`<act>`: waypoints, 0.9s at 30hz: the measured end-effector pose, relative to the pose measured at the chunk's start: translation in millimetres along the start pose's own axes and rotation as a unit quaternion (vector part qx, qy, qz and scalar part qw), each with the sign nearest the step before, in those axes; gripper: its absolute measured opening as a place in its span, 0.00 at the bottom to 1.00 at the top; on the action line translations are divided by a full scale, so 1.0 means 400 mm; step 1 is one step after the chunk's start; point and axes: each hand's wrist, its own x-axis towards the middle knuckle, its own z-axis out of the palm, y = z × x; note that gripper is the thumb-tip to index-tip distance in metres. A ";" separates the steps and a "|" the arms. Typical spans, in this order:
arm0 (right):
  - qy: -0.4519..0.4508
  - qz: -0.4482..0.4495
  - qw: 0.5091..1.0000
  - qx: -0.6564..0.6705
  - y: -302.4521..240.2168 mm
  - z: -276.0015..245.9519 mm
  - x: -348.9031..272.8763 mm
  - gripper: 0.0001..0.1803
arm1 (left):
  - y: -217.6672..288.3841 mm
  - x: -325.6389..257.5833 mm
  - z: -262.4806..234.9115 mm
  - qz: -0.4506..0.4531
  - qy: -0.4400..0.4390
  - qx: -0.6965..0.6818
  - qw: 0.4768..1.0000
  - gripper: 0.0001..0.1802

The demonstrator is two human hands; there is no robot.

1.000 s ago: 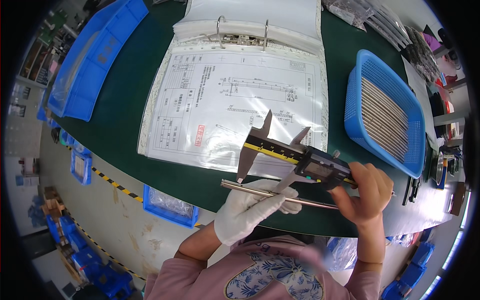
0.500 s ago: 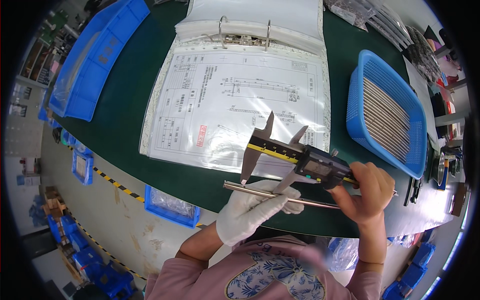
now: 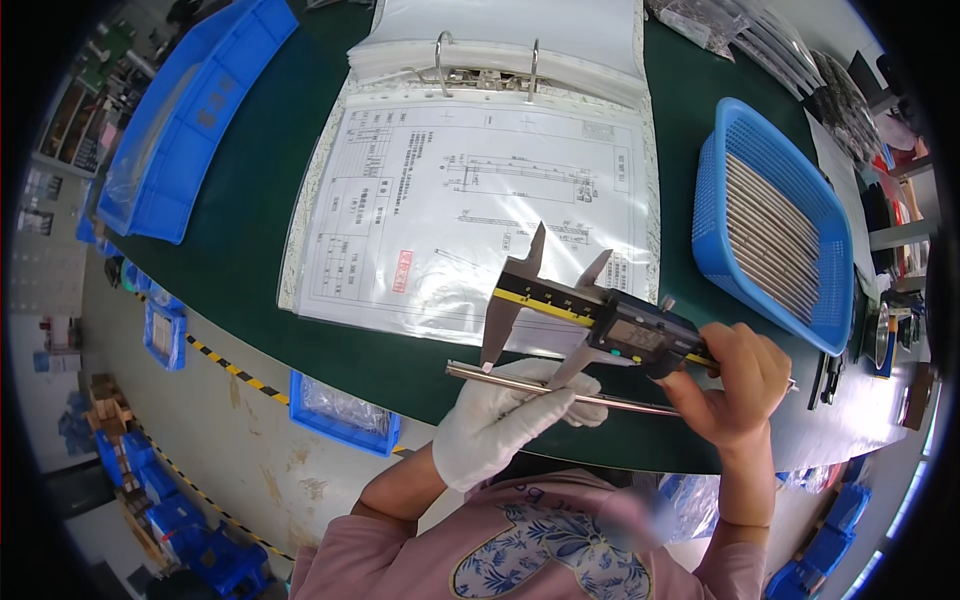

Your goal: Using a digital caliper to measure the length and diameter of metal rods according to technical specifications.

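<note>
Dark green matting covers the workbench (image 3: 250,230), which curves away toward a concrete floor marked with yellow-and-black tape. An open ring binder (image 3: 480,180) lies flat at the centre of the bench, its top sheet a drawing in a clear sleeve, placed where it can be read while the hands work just in front of it.

The left hand (image 3: 510,415), in a white glove, is closed around a thin metal rod (image 3: 560,392). The fingers wrap the rod near its left end, leaving the remaining length free. The rod is held roughly level above the near edge of the bench, long axis running left to right, its far end dipping slightly toward the right hand.

The right hand (image 3: 735,385), bare, is closed around the body of a digital caliper (image 3: 590,315), thumb apparently near the slider, though the exact contact is hard to make out. The caliper beam runs left to right, nearly parallel to the rod, lower measuring tips pointing down at it. The tips stand apart and meet the rod at two places.

A blue mesh basket (image 3: 720,190) of similar rods stands to the right, within reach. A blue bin (image 3: 190,110) sits at the far left.
</note>
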 end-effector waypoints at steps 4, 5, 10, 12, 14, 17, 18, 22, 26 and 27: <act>0.003 -0.001 1.000 -0.001 -0.001 0.002 0.002 0.22 | -0.002 -0.003 -0.001 -0.003 0.003 -0.008 1.000 0.16; 0.003 0.000 1.000 -0.002 0.000 0.002 0.002 0.22 | -0.003 -0.003 -0.001 -0.004 0.002 -0.008 1.000 0.16; 0.007 -0.008 1.000 -0.001 0.004 0.001 0.000 0.22 | -0.003 -0.002 -0.002 -0.010 -0.002 -0.015 1.000 0.16; 0.009 -0.010 1.000 0.000 0.005 0.004 0.001 0.22 | -0.003 -0.004 0.000 -0.006 0.000 -0.019 1.000 0.16; 0.011 -0.013 1.000 0.000 0.005 0.006 0.001 0.22 | -0.003 -0.004 0.000 -0.002 0.000 -0.023 1.000 0.16; 0.018 -0.013 1.000 -0.009 0.005 0.008 -0.001 0.22 | -0.004 -0.004 -0.002 -0.004 -0.002 -0.014 1.000 0.15; 0.015 -0.011 1.000 -0.008 0.005 0.008 -0.002 0.22 | -0.005 -0.003 -0.002 0.000 -0.004 -0.018 1.000 0.15; 0.020 -0.008 1.000 -0.018 0.002 0.014 -0.001 0.23 | -0.004 -0.001 -0.004 0.004 -0.006 -0.016 1.000 0.15; 0.006 -0.001 1.000 -0.030 0.000 0.005 -0.001 0.23 | -0.004 -0.002 0.003 0.005 -0.003 -0.023 1.000 0.15; 0.010 0.003 1.000 -0.027 0.001 0.011 -0.002 0.23 | 0.004 -0.001 0.013 -0.001 0.031 0.001 1.000 0.14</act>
